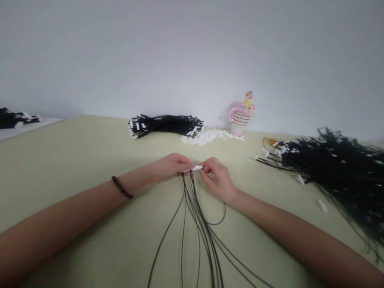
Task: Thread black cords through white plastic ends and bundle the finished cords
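In the middle of the table, my left hand pinches small white plastic pieces between thumb and fingertips. Several thin black wires hang down from these pieces toward the near edge of the view. My right hand is closed in a pinch at the right end of the white piece, where a short dark bit of wire shows at the fingertips. One black wire loops up behind the right wrist. My fingers partly hide the joint between wire and white piece.
A tied bundle of black wires with white ends lies near the wall, beside loose white pieces. Behind them stands a pink striped mug. A large tangle of black wires covers the right side; more wires lie far left.
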{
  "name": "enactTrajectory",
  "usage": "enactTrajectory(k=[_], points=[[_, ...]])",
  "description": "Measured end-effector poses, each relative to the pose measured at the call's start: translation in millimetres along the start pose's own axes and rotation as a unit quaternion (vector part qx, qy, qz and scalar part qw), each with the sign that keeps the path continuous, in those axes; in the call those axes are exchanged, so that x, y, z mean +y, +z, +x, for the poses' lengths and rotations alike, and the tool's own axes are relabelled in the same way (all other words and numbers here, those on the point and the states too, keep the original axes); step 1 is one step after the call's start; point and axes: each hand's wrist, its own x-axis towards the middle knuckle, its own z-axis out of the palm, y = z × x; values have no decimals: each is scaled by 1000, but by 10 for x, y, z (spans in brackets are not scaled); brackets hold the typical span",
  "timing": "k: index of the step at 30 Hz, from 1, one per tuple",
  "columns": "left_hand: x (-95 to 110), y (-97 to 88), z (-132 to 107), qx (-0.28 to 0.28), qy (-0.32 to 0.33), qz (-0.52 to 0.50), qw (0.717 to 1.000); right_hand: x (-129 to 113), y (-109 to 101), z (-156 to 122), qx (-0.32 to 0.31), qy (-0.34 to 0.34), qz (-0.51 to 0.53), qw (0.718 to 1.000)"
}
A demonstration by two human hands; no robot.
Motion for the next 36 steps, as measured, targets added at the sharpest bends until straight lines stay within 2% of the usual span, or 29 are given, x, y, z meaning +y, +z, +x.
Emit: enactTrajectory(k=[9, 13, 15, 17, 20, 22, 24, 26, 27, 29, 32, 34, 36], points=[[-7, 4, 3, 9, -4, -5, 1000, 9, 17, -7, 14, 19, 19, 1000], [-17, -8, 5, 11, -7, -11, 1000, 84, 22, 36, 4, 104, 136, 985], [1, -40, 3, 14, -10, -18, 1000, 138, -39, 90, -47, 177, 213, 960], [56, -98, -6, 25, -6, -16, 1000, 181, -153, 154, -149, 227, 262, 926], [216, -221, -53, 59, 23, 26, 998, 188, -360, 230, -318, 224, 279, 878], [355, -299, -109, 83, 58, 60, 993, 157, -458, 252, -401, 201, 282, 848], [490, -357, -176, 95, 82, 96, 987, 117, -494, 254, -465, 196, 293, 812], [598, -388, -241, 99, 98, 124, 983, 91, -475, 245, -493, 217, 313, 783], [637, -394, -267, 96, 104, 135, 981, 89, -452, 239, -491, 234, 320, 776], [684, -386, -303, 82, 115, 157, 977, 110, -393, 228, -443, 266, 338, 787], [680, -328, -302, 49, 110, 193, 974, 182, -302, 218, -297, 305, 406, 808], [634, -263, -272, 25, 98, 210, 973, 224, -250, 219, -211, 319, 462, 800], [557, -191, -228, -7, 91, 221, 971, 241, -209, 228, -164, 320, 488, 795]])
